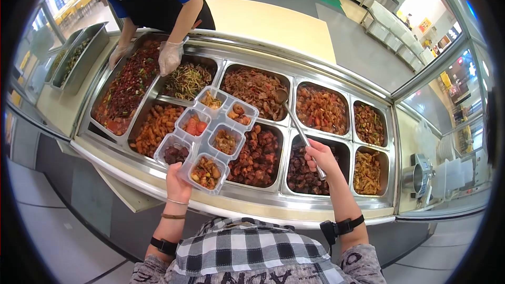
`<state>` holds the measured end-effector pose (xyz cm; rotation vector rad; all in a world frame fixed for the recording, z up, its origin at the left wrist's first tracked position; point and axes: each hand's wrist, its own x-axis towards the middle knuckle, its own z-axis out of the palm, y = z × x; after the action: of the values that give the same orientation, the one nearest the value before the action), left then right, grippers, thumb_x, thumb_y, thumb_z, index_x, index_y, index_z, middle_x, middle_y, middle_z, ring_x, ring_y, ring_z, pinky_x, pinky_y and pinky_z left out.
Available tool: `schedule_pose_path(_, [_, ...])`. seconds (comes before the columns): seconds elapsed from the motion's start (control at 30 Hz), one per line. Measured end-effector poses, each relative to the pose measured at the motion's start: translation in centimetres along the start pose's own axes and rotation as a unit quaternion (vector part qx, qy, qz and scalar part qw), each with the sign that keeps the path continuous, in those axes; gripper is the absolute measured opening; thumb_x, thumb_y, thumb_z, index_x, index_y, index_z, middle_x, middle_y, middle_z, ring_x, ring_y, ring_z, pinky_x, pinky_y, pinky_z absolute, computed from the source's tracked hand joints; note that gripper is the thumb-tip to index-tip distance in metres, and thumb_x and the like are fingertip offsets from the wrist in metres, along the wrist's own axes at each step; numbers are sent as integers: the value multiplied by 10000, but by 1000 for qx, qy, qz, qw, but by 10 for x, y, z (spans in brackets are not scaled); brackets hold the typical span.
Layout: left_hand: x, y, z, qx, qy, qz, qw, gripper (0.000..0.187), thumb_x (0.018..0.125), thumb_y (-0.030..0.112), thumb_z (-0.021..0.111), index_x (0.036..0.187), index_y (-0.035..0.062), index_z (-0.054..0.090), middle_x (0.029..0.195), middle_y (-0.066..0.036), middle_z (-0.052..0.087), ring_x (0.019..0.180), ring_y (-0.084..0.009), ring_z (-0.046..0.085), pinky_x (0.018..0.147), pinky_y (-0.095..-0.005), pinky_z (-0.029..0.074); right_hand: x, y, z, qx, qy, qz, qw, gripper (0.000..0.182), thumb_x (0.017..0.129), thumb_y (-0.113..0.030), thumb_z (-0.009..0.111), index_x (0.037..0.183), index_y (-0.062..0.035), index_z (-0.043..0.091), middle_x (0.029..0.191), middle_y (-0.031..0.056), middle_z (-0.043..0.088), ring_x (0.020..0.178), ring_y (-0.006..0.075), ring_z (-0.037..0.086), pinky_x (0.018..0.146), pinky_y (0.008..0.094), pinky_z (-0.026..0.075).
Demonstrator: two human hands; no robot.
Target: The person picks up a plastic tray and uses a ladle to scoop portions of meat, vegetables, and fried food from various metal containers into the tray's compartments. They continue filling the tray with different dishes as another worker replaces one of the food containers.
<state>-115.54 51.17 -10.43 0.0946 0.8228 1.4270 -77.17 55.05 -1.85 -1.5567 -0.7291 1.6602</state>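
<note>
While the left hand (179,185), half closed, holds the near edge of the box (204,140), the right hand (322,159) closes round the ladle (302,135), bowl in far pan (290,85) of sliced meat. Box: six cups, all food-filled, above centre-left pans.

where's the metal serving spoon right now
In the head view, the long-handled silver metal spoon is just right of centre, its handle in the right hand, its bowl in the brown sliced meat.
</note>
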Motion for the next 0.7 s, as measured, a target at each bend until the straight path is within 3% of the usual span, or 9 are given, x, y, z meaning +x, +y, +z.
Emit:
schedule_pose_path(0.13, [-1, 3, 0, 5, -2, -5, 1000, 294, 733, 212, 522, 937, 2, 543, 965, -119, 589, 914, -254, 552, 823, -369, 434, -5, -1, -11, 42, -8, -29, 999, 386, 868, -114, 467, 1247, -73, 405, 623, 5, 445, 428, 57, 368, 365, 199, 305])
schedule_pose_path(0.2, [-2, 3, 5, 5, -2, 4, 1000, 294, 734, 212, 521, 939, 2, 543, 966, -115, 589, 915, -252, 551, 824, -368, 433, -1, 1, -20, 221, -104, 13, 970, 402, 875, -114, 464, 1266, -77, 378, 632, 11, 446, 430, 52, 361, 370, 180, 300])
schedule_pose_path(0.27, [0, 4, 9, 4, -3, 15, 1000, 294, 735, 211, 520, 941, 3, 543, 967, -112, 589, 917, -249, 551, 824, -368, 432, -8, 0, -19, 244, -128, 19, 961, 417, 877, -113, 465, 1279, -79, 358, 638, 14, 452, 429, 49, 360, 363, 169, 289])
schedule_pose_path(0.37, [8, 5, 9, -8, -7, 9, 1000, 296, 738, 209, 520, 952, 5, 541, 973, -106, 588, 917, -245, 551, 826, -365, 429, -28, -4, -5, 135, -69, -25, 988, 432, 868, -97, 466, 1285, -77, 356, 632, 19, 449, 411, 55, 360, 340, 187, 278])
schedule_pose_path(0.53, [25, 6, 20, -12, 7, 20, 1000, 310, 745, 217, 523, 975, 9, 540, 977, -105, 589, 920, -245, 552, 829, -362, 430, -80, -10, 9, 60, -94, -55, 992, 495, 840, -70, 468, 1311, -50, 316, 592, 26, 443, 383, 66, 365, 337, 196, 280])
schedule_pose_path(0.57, [25, 8, 27, -17, 17, 10, 1000, 233, 755, 198, 538, 926, 39, 529, 899, -70, 591, 862, -204, 563, 781, -330, 450, -89, -7, 12, 42, -108, -67, 991, 504, 831, -57, 464, 1312, -44, 313, 581, 26, 442, 382, 65, 365, 339, 194, 281])
schedule_pose_path(0.63, [31, 8, 28, -26, 14, 14, 999, 229, 755, 197, 538, 923, 41, 529, 900, -70, 591, 861, -203, 564, 780, -330, 451, -104, 0, 20, 21, -136, -79, 987, 525, 806, -16, 445, 1313, -30, 307, 556, 16, 444, 376, 62, 363, 342, 190, 280])
schedule_pose_path(0.7, [35, 7, 28, -33, 5, 19, 999, 220, 754, 191, 538, 920, 48, 529, 898, -68, 590, 856, -203, 565, 776, -330, 452, -115, 10, 34, -71, -122, -80, 987, 534, 796, -11, 477, 1308, -43, 329, 570, 6, 461, 411, 43, 376, 366, 188, 301])
